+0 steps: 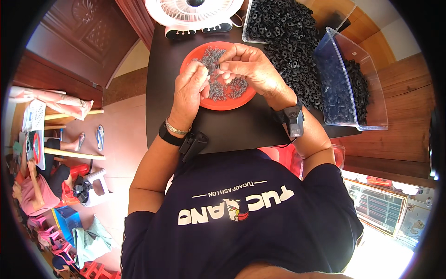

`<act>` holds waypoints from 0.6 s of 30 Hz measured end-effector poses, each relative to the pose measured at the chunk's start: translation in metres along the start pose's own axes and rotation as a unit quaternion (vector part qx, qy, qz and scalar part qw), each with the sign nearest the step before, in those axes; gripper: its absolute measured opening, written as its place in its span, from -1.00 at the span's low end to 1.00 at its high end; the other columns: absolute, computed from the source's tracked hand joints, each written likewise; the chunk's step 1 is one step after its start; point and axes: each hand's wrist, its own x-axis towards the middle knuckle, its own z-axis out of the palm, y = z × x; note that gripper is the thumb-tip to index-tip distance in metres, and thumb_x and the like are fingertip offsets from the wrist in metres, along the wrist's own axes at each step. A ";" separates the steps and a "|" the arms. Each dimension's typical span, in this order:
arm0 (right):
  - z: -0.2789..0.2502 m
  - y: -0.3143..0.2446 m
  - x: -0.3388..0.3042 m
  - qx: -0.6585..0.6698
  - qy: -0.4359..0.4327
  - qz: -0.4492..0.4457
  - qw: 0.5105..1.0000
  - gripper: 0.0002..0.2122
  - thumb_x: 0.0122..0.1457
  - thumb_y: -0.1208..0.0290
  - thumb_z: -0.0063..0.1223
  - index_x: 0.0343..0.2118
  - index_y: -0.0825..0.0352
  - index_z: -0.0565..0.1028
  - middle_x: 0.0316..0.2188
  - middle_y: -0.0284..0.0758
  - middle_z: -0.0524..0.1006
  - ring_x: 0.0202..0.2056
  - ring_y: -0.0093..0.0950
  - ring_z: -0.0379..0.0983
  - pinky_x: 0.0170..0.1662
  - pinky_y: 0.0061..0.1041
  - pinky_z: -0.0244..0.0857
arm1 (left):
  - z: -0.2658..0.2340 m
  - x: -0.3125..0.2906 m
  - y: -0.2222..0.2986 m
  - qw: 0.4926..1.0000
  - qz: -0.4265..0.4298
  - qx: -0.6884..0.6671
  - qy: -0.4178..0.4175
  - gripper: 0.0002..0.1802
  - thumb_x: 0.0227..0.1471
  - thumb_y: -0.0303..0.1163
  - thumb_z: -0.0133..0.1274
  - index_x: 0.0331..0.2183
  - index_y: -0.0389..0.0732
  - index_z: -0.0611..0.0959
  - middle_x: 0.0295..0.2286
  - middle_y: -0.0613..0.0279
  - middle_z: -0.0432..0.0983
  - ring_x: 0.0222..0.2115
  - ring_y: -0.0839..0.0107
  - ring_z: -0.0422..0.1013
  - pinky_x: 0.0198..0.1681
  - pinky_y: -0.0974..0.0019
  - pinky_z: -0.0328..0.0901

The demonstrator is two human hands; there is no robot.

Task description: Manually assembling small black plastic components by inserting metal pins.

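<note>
A round red plastic tray of small grey coil-shaped pieces is set on a dark tabletop. Above it, the left hand is curled closed and the right hand pinched at the fingertips; what is gripped cannot be told. Small black pieces are heaped to the right.

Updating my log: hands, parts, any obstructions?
Left hand, right hand pinched above red dish, grip contents unclear. Grey parts in dish. Fan beyond, not blocking.

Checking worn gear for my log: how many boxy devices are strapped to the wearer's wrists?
2: a left-wrist device and a right-wrist device. Anything on the wrists' undersides would be hidden.
</note>
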 end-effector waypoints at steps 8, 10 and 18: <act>-0.002 -0.006 -0.002 -0.052 -0.064 0.007 0.997 -0.92 0.08 0.58 0.09 -0.35 0.41 0.50 -0.47 -0.36 0.53 -0.45 -0.63 0.45 -0.31 -0.65 0.36 | 0.002 -0.003 0.001 0.995 0.033 0.073 -0.050 -0.70 0.21 -0.22 -0.17 -0.41 -0.26 0.42 -0.65 0.41 0.16 -0.64 0.59 0.17 -0.56 0.51 0.08; -0.002 -0.007 -0.003 -0.052 -0.067 0.003 0.996 -0.92 0.07 0.58 0.09 -0.35 0.41 0.50 -0.47 -0.36 0.54 -0.45 -0.63 0.44 -0.31 -0.65 0.35 | 0.002 -0.003 0.002 0.996 0.030 0.067 -0.053 -0.70 0.21 -0.21 -0.18 -0.41 -0.26 0.42 -0.65 0.40 0.17 -0.64 0.59 0.17 -0.56 0.51 0.08; -0.003 -0.007 -0.004 -0.062 -0.066 0.011 0.996 -0.93 0.06 0.57 0.09 -0.37 0.40 0.50 -0.48 -0.37 0.53 -0.47 -0.65 0.42 -0.32 -0.66 0.33 | 0.001 -0.002 -0.001 0.997 0.042 0.047 -0.054 -0.74 0.20 -0.28 -0.13 -0.40 -0.29 0.43 -0.67 0.37 0.24 -0.67 0.62 0.17 -0.59 0.51 0.09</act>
